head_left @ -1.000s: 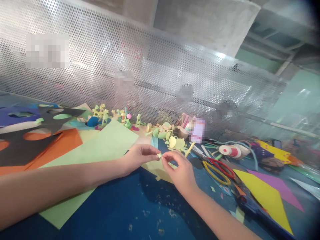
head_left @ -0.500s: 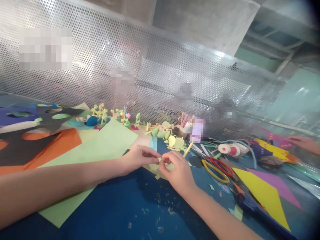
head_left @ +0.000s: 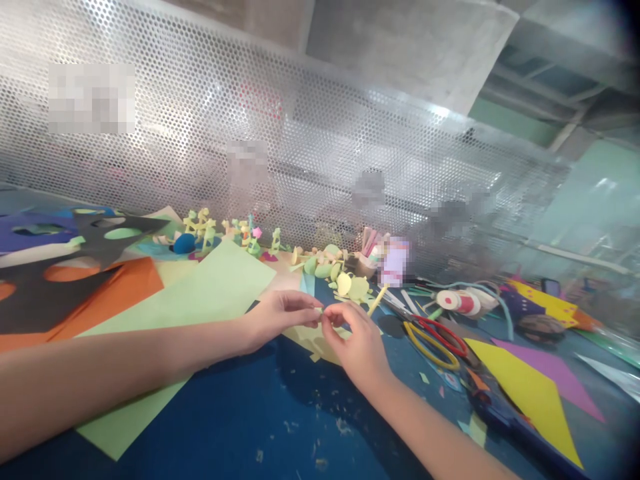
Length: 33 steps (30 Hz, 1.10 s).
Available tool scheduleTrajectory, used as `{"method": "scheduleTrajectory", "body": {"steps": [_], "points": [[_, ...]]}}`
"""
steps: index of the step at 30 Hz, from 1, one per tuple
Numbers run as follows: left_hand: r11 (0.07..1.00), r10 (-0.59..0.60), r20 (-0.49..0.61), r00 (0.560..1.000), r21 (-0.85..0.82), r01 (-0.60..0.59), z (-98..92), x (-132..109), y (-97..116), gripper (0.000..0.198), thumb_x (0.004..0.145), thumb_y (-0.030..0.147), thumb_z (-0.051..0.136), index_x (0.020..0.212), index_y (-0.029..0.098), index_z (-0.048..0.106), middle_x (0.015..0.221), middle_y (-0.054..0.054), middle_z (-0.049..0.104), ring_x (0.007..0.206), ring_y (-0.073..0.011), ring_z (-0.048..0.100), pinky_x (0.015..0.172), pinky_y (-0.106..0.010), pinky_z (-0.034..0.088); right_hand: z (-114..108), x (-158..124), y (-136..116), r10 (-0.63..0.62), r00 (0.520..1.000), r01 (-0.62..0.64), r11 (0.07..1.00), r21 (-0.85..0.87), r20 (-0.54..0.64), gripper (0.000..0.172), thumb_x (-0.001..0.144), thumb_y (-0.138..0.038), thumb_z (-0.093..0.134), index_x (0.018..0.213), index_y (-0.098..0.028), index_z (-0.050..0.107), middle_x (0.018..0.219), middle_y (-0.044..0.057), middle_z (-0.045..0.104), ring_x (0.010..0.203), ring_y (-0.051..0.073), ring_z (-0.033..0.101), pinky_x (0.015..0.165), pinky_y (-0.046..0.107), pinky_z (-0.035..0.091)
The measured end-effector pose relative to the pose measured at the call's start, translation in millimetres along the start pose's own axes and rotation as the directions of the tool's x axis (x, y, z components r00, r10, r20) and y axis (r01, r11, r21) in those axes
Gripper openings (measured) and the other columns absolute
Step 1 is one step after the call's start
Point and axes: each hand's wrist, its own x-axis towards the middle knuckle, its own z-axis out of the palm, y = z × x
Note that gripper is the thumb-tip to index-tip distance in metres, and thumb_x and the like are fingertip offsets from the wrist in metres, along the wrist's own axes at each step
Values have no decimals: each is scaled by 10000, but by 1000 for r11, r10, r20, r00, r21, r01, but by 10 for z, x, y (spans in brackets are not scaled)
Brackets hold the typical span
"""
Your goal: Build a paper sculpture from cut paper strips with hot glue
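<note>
My left hand [head_left: 280, 317] and my right hand [head_left: 357, 340] meet fingertip to fingertip above the blue table [head_left: 240, 420]. Both pinch one small pale yellow-green paper piece [head_left: 321, 311] between thumb and fingers. Under the hands lies a yellow paper scrap [head_left: 313, 339]. A large light green sheet [head_left: 190, 307] lies under my left forearm. A yellow stick [head_left: 376, 298] lies just beyond my right hand.
Small paper figures [head_left: 200, 227] and yellow-green cutouts [head_left: 345, 283] stand along a perforated metal screen [head_left: 250, 133]. Scissors with red and yellow handles [head_left: 435, 337], a tape roll [head_left: 457, 301], yellow [head_left: 530, 393] and purple paper lie right. Orange [head_left: 115, 293] and black sheets lie left.
The hands stayed together on the small piece, with the fingers shifting slightly. Another person's hand seen at the far right half a second ago is gone.
</note>
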Motion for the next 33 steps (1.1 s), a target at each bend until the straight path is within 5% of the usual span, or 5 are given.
{"method": "scheduleTrajectory", "body": {"steps": [8, 33], "points": [[998, -7, 15, 1000, 55, 6, -3, 1, 3, 192, 711, 312, 656, 816, 154, 630, 776, -14, 645, 770, -146, 592, 729, -255, 445, 20, -4, -25, -127, 991, 129, 989, -75, 31, 103, 777, -116, 497, 782, -198, 560, 715, 19, 577, 704, 157, 539, 651, 271, 440], [1000, -14, -2, 1000, 17, 14, -8, 16, -11, 285, 681, 349, 684, 880, 146, 664, 848, -42, 680, 771, -143, 606, 791, -290, 453, -3, 25, -48, 27, 999, -27, 1000, 2, -39, 67, 780, -165, 523, 802, -207, 571, 738, 10, 590, 632, 130, 540, 592, 233, 459]]}}
